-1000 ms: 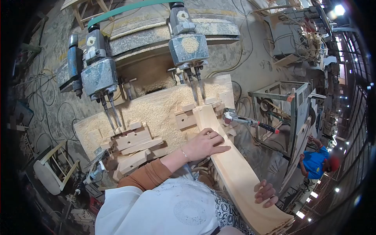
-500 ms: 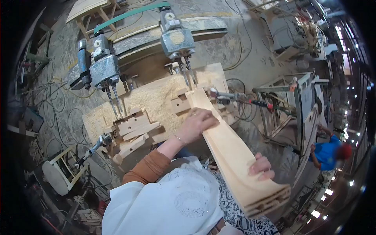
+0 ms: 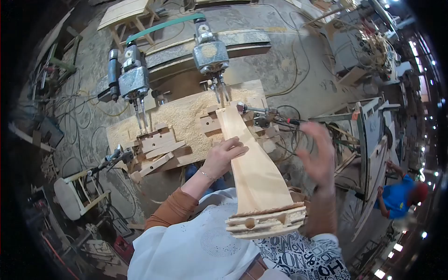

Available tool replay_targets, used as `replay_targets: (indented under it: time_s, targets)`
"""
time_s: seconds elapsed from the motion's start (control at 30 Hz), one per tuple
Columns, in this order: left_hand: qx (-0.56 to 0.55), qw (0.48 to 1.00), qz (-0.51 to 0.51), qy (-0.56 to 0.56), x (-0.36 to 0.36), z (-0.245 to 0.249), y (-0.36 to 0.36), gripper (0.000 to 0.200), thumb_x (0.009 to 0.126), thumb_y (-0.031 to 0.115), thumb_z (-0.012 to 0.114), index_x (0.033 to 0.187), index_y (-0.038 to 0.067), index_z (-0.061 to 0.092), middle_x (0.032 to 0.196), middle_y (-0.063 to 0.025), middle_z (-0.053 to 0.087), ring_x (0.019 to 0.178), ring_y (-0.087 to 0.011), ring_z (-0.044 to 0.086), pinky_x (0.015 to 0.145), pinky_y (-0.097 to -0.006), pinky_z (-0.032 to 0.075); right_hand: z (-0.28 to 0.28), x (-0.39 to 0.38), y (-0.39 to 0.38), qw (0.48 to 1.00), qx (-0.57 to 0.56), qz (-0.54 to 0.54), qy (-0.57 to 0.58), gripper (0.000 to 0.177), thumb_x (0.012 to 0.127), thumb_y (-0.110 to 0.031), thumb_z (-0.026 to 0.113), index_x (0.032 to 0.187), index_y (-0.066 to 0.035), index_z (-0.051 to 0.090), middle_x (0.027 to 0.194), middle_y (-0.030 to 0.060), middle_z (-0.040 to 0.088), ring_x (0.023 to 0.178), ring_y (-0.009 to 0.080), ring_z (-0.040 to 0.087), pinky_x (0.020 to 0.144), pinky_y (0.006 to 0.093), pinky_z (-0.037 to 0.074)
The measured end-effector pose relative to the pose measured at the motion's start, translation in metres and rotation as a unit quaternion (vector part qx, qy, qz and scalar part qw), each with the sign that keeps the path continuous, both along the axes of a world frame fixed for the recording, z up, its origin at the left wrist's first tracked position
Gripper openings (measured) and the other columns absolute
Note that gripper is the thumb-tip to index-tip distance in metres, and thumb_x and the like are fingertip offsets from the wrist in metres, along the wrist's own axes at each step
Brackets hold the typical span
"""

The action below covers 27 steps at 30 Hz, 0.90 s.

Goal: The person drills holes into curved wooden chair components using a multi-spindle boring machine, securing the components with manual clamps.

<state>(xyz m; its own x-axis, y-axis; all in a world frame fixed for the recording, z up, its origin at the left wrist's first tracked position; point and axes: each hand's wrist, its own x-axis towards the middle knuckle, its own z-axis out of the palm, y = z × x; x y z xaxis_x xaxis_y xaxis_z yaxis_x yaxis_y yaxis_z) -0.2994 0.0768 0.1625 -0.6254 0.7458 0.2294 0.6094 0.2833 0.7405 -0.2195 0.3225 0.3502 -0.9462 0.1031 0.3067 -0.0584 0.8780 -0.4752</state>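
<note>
A long pale wooden piece [image 3: 256,175], flared at the near end, reaches from the drilling machine's block toward my body. Round holes show in its thick, layered end [image 3: 268,223]. My left hand [image 3: 223,159] grips its left edge about midway, fingers over the top face. To the right of the piece, my right hand [image 3: 319,156] is raised, slightly blurred, fingers apart with nothing in them. It is nearest the red-and-black handle [image 3: 295,122] of a clamp [image 3: 261,114] beside the piece's far end. Drill bits [image 3: 220,91] stand just beyond that end.
A second drill head [image 3: 133,81] stands at left over wooden jig blocks [image 3: 158,142] and another clamp [image 3: 116,157]. Sawdust covers the board [image 3: 182,112]. A metal-framed stand [image 3: 368,130] and a person in blue [image 3: 394,196] are at right. Hoses lie on the floor.
My right hand has let go of the piece's near end and moved up toward the clamp handle. The near end has swung left. My left hand stays on the piece.
</note>
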Motion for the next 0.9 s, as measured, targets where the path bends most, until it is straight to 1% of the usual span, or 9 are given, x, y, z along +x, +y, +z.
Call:
replay_targets:
  time_s: [0.07,0.1,0.17,0.3,0.4,0.47,0.63,0.7,0.9]
  targets:
    - [-0.006,1.0,0.003,0.009,0.0,0.0,0.0,0.035,0.081,0.011,0.071,0.114,0.023,0.071,0.11,-0.0031,0.068,0.111,-0.0231,0.068,0.082,-0.0365,0.061,-0.029,-0.033,0.029,0.985,0.162,0.018,-0.049,0.039,0.084,-0.028,0.072,0.11,0.0,0.064,0.101,0.021,0.069,0.093,0.0371,0.068,0.084,0.0458,0.054]
    - [-0.007,1.0,0.0,0.02,-0.001,0.0,0.0,0.035,0.081,0.012,0.071,0.114,0.023,0.072,0.109,-0.0027,0.069,0.11,-0.0224,0.069,0.08,-0.0353,0.061,-0.04,-0.048,0.038,0.985,0.161,0.026,-0.05,0.039,0.084,-0.028,0.072,0.11,0.0,0.064,0.101,0.021,0.069,0.093,0.0371,0.068,0.084,0.0458,0.054]
    - [-0.012,1.0,0.006,0.017,-0.001,0.004,0.0,0.033,0.081,0.013,0.071,0.113,0.023,0.072,0.109,-0.0024,0.069,0.109,-0.022,0.069,0.08,-0.0347,0.061,-0.055,-0.07,0.051,0.846,0.298,-0.023,-0.442,0.031,0.087,-0.027,0.07,0.106,-0.004,0.064,0.097,0.0178,0.072,0.088,0.0362,0.069,0.077,0.0456,0.055]
    - [-0.021,0.999,0.004,0.032,-0.002,-0.002,0.001,0.03,0.083,0.017,0.071,0.111,0.023,0.072,0.107,-0.0009,0.068,0.108,-0.0206,0.07,0.078,-0.0332,0.061,-0.075,-0.059,0.085,0.867,0.308,0.102,-0.378,0.024,0.088,-0.027,0.069,0.1,-0.007,0.064,0.091,0.0146,0.072,0.085,0.0335,0.07,0.076,0.046,0.054]
    - [-0.009,0.999,0.002,0.045,-0.004,-0.004,0.001,0.028,0.084,0.019,0.071,0.111,0.024,0.072,0.106,0.0007,0.068,0.106,-0.0202,0.071,0.077,-0.0327,0.06,-0.114,-0.037,0.103,0.916,0.203,0.082,-0.337,0.024,0.089,-0.028,0.069,0.103,-0.009,0.067,0.088,0.0132,0.071,0.084,0.0343,0.069,0.075,0.0462,0.054]
    - [-0.016,0.999,0.004,0.051,-0.002,-0.009,0.001,0.027,0.084,0.02,0.071,0.11,0.024,0.072,0.105,0.0013,0.067,0.104,-0.02,0.071,0.077,-0.0326,0.06,-0.159,-0.032,0.112,0.968,0.022,0.099,-0.229,0.03,0.089,-0.026,0.07,0.111,-0.007,0.067,0.086,0.0144,0.069,0.087,0.0366,0.068,0.079,0.0448,0.053]
    - [-0.032,0.998,-0.003,0.054,-0.004,0.0,0.002,0.025,0.084,0.021,0.07,0.109,0.024,0.073,0.106,0.0024,0.067,0.1,-0.0195,0.072,0.075,-0.0325,0.06,-0.168,-0.055,0.127,0.96,0.003,0.182,-0.214,0.043,0.091,-0.024,0.069,0.129,-0.006,0.06,0.092,0.0178,0.068,0.093,0.0376,0.066,0.085,0.0444,0.052]
    - [-0.043,0.998,-0.002,0.041,-0.005,0.004,0.001,0.025,0.085,0.021,0.07,0.109,0.025,0.073,0.106,0.0031,0.067,0.098,-0.0192,0.072,0.074,-0.0324,0.06,-0.169,-0.069,0.132,0.87,-0.09,0.177,-0.451,0.047,0.092,-0.022,0.067,0.136,-0.011,0.056,0.09,0.0159,0.067,0.089,0.0341,0.067,0.084,0.0427,0.051]
    - [-0.049,0.998,0.005,0.049,-0.005,0.0,0.003,0.023,0.086,0.022,0.069,0.108,0.026,0.073,0.107,0.0042,0.067,0.098,-0.0178,0.072,0.071,-0.0324,0.06,-0.174,-0.072,0.127,0.873,-0.123,0.192,-0.431,0.048,0.09,-0.016,0.065,0.137,-0.019,0.055,0.083,0.0135,0.066,0.083,0.0316,0.066,0.078,0.041,0.051]
